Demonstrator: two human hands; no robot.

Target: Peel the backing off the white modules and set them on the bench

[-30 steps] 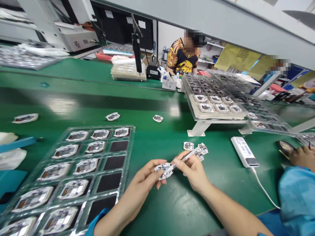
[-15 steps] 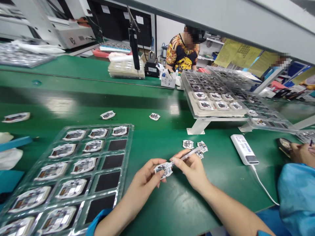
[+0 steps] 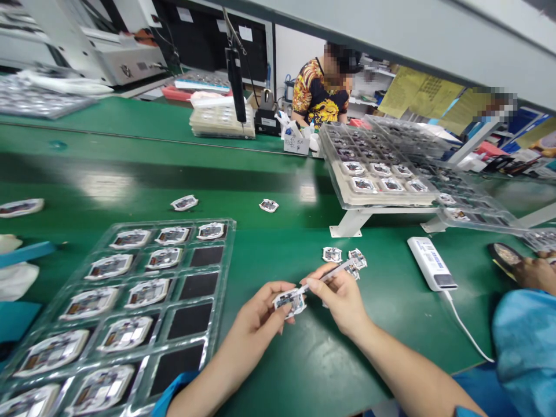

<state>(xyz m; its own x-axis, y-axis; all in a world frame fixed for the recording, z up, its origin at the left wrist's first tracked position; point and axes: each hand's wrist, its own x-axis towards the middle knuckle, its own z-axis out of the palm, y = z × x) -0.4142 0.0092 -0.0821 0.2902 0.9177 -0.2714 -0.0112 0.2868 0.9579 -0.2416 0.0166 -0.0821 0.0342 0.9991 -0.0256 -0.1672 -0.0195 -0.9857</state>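
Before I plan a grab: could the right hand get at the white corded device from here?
Probably yes: nothing appears to stand between the right hand and the white corded device, though that hand holds a thin pale tool.

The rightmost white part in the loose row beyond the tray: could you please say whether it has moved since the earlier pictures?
Yes: the white part has shifted left, away from the stand's foot.

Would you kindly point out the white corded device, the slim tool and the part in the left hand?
White corded device (image 3: pixel 430 262): head view, top face.
Slim tool (image 3: pixel 339 270): head view, upper shaft.
Held part (image 3: pixel 297 303): head view, visible face.
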